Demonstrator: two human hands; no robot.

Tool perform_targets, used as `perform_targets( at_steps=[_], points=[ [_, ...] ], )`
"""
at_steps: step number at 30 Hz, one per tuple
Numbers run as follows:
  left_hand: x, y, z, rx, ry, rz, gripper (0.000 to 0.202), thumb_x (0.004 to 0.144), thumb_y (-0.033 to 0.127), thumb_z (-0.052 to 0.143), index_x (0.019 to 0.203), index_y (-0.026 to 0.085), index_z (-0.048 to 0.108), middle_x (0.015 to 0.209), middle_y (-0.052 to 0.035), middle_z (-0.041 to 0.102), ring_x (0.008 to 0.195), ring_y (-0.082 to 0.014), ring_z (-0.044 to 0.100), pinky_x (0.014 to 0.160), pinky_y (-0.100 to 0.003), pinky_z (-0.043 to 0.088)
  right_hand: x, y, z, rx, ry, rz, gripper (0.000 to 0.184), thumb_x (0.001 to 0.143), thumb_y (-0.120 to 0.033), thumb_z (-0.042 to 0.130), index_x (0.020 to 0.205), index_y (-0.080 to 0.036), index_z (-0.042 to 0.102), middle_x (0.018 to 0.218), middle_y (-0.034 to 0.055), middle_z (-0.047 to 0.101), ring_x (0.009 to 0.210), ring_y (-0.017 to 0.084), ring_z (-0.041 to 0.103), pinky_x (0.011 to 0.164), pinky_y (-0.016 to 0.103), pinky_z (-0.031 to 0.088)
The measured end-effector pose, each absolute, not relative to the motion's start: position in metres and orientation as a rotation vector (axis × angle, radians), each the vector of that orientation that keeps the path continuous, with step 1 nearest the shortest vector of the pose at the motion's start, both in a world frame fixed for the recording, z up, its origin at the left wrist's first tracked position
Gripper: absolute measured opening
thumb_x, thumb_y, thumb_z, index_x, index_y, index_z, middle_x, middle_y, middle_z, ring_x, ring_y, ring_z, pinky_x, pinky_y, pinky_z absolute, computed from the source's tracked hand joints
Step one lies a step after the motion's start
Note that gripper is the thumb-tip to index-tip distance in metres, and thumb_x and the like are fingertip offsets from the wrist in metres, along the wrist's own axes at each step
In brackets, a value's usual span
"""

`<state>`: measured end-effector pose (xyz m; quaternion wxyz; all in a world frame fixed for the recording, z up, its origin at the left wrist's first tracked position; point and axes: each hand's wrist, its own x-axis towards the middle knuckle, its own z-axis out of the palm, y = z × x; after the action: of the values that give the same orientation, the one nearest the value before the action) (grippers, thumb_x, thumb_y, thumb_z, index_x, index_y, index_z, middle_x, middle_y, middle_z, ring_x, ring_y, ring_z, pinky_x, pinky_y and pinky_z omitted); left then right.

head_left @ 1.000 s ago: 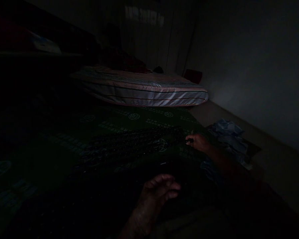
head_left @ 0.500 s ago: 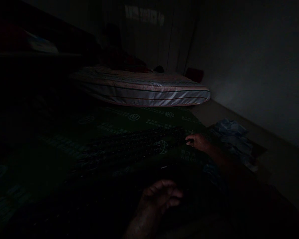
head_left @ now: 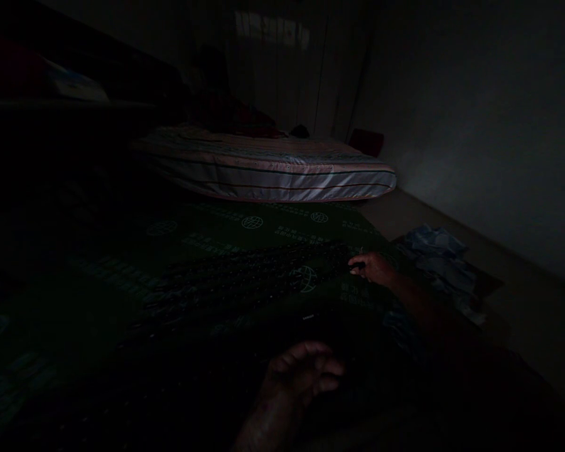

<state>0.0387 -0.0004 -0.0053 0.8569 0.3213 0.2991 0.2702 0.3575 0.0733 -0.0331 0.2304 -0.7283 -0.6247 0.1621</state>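
Observation:
Dark cloth with small white dots (head_left: 245,270) lies in folds or strips over a green printed sheet (head_left: 207,216). At its right end, my right hand (head_left: 374,267) is closed in a pinch on a dark piece of it. Lower down, in the middle, my left hand (head_left: 299,376) has its fingers curled over a very dark area. What those fingers hold, if anything, is lost in the shadow. Between the two hands, small pale lettering (head_left: 308,317) shows on a black surface. More white dots appear at the lower left, where the cloth's edges cannot be made out.
A mattress with a striped cover (head_left: 282,176) lies across the far side, with dark red cloth (head_left: 245,122) on top. On the floor to the right is crumpled bluish cloth (head_left: 433,251) beside a pale wall (head_left: 489,113). The room is very dark.
Almost nothing differs. My right hand stays pinched on the dotted cloth and has shifted very slightly left, as has the whole view; my left hand keeps its curl.

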Motion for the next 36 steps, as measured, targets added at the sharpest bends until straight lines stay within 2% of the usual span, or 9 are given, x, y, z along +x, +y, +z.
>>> perform_targets(
  at_steps=[7,11,15,18,25,36],
  points=[
    [0.038,0.000,-0.007,0.672,0.655,0.558,0.026,0.060,0.032,0.077,0.077,0.014,0.069,0.071,-0.0093,0.071,0.072,-0.0203,0.065,0.065,-0.028,0.049,0.359,0.075,-0.033,-2.009,-1.690,0.507,0.026,0.070,-0.023,0.063,0.094,-0.018,0.069,0.057,-0.0019,0.063,0.041,0.007,0.049,0.042,0.018,0.037],
    [0.039,0.000,-0.006,0.692,0.654,0.561,0.025,0.062,0.031,0.075,0.079,0.014,0.069,0.073,-0.0096,0.071,0.074,-0.0201,0.065,0.067,-0.029,0.049,0.357,0.074,-0.030,-2.009,-1.682,0.523,0.026,0.070,-0.023,0.063,0.095,-0.017,0.069,0.057,-0.0016,0.062,0.038,0.006,0.046,0.042,0.019,0.036],
    [0.038,-0.001,-0.005,0.679,0.664,0.550,0.027,0.058,0.031,0.077,0.077,0.014,0.069,0.071,-0.0096,0.071,0.071,-0.0203,0.065,0.066,-0.029,0.049,0.357,0.074,-0.028,-1.994,-1.679,0.534,0.026,0.070,-0.023,0.064,0.094,-0.017,0.070,0.059,-0.0013,0.063,0.039,0.006,0.046,0.043,0.019,0.037],
    [0.038,-0.001,-0.002,0.682,0.660,0.580,0.022,0.064,0.028,0.074,0.080,0.014,0.068,0.075,-0.0097,0.071,0.074,-0.0197,0.065,0.070,-0.030,0.049,0.358,0.075,-0.030,-1.984,-1.664,0.554,0.026,0.069,-0.023,0.064,0.094,-0.017,0.070,0.058,-0.0016,0.063,0.039,0.006,0.045,0.042,0.019,0.036],
    [0.035,0.001,0.002,0.511,0.591,0.666,0.015,0.068,0.021,0.069,0.080,0.013,0.067,0.074,-0.0079,0.069,0.080,-0.0232,0.065,0.069,-0.031,0.050,0.363,0.074,-0.033,-1.981,-1.595,0.622,0.028,0.068,-0.025,0.064,0.095,-0.018,0.069,0.066,-0.0008,0.065,0.042,0.006,0.047,0.040,0.017,0.035],
    [0.033,0.004,0.003,0.338,0.455,0.742,0.013,0.074,0.023,0.063,0.077,0.011,0.067,0.066,-0.0047,0.067,0.075,-0.0194,0.064,0.066,-0.028,0.050,0.361,0.072,-0.027,-1.972,-1.575,0.660,0.028,0.069,-0.023,0.064,0.096,-0.015,0.068,0.055,-0.0022,0.058,0.037,0.004,0.041,0.037,0.017,0.033]
  ],
)
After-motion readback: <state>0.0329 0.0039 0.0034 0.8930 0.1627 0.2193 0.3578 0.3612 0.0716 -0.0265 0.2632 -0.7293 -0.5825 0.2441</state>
